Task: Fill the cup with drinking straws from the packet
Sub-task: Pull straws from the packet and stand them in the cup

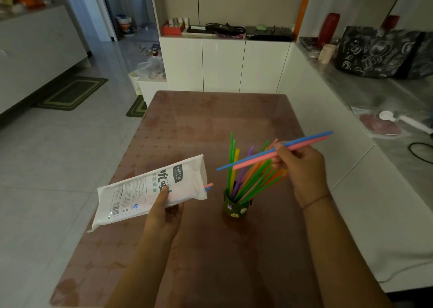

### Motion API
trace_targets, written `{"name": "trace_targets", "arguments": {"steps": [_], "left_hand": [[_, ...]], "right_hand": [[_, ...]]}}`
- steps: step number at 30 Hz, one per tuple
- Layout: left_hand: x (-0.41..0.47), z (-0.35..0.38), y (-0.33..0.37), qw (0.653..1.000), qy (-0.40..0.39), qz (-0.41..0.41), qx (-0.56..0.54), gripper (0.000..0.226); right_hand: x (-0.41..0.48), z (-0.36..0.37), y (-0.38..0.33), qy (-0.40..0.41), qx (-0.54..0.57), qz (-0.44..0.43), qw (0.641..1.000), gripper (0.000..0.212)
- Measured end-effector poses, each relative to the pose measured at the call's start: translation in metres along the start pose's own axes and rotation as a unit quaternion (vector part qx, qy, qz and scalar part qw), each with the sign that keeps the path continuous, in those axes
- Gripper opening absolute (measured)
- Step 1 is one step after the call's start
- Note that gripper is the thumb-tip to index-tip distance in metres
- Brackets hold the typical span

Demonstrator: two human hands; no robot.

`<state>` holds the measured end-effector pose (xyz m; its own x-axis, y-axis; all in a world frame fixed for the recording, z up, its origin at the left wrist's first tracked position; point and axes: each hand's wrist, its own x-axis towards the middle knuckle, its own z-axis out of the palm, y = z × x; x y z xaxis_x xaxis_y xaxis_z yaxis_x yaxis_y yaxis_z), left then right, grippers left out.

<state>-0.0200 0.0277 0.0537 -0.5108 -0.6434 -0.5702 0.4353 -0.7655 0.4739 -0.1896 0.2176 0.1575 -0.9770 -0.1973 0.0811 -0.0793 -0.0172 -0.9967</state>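
Note:
A small dark green cup [236, 208] stands on the brown table [199, 129], holding several coloured straws [243, 176] that lean to the right. My right hand [302, 167] is above and right of the cup, pinching a blue straw and a pink straw [304, 142] that lie almost level, their free ends pointing left over the cup. My left hand [164, 216] grips the white straw packet [150, 190] left of the cup, tilted with its open end toward the cup. Pink and blue straw tips [208, 187] poke out of that opening.
A white counter [351, 190] runs along the table's right side, with a small white tool [403, 120] and a black patterned bag [379, 52] on it. White cabinets [225, 64] stand behind the table. Tiled floor with green mats [72, 93] lies to the left.

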Motion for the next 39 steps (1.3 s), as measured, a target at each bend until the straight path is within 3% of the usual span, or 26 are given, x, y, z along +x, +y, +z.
{"name": "trace_targets", "arguments": {"steps": [4, 7, 16, 22, 28, 36, 39], "left_hand": [[0.003, 0.001, -0.002, 1.0, 0.0, 0.001, 0.001, 0.044], [0.004, 0.003, -0.006, 1.0, -0.002, -0.005, 0.007, 0.042], [0.006, 0.004, -0.006, 1.0, -0.008, 0.001, 0.01, 0.033], [0.006, 0.004, -0.007, 1.0, -0.005, -0.001, 0.008, 0.028], [0.003, 0.009, -0.008, 1.0, -0.007, 0.004, 0.015, 0.031], [0.002, 0.011, -0.009, 1.0, -0.013, 0.003, 0.011, 0.031], [0.001, 0.013, -0.012, 1.0, -0.012, -0.006, 0.013, 0.029]], "right_hand": [[0.01, -0.013, -0.001, 0.037, -0.171, -0.066, 0.982, 0.02], [0.012, -0.009, -0.001, 0.026, -0.243, -0.093, 0.965, 0.016], [0.023, 0.002, 0.013, -0.008, -0.25, -0.083, 0.965, 0.003], [0.025, 0.008, 0.017, -0.027, -0.278, -0.118, 0.953, 0.009], [0.026, 0.012, 0.026, -0.072, -0.311, -0.1, 0.942, 0.01], [0.035, 0.002, 0.017, -0.013, -0.252, -0.101, 0.962, 0.01], [0.035, 0.008, 0.022, -0.038, -0.302, -0.113, 0.946, 0.009]]}}
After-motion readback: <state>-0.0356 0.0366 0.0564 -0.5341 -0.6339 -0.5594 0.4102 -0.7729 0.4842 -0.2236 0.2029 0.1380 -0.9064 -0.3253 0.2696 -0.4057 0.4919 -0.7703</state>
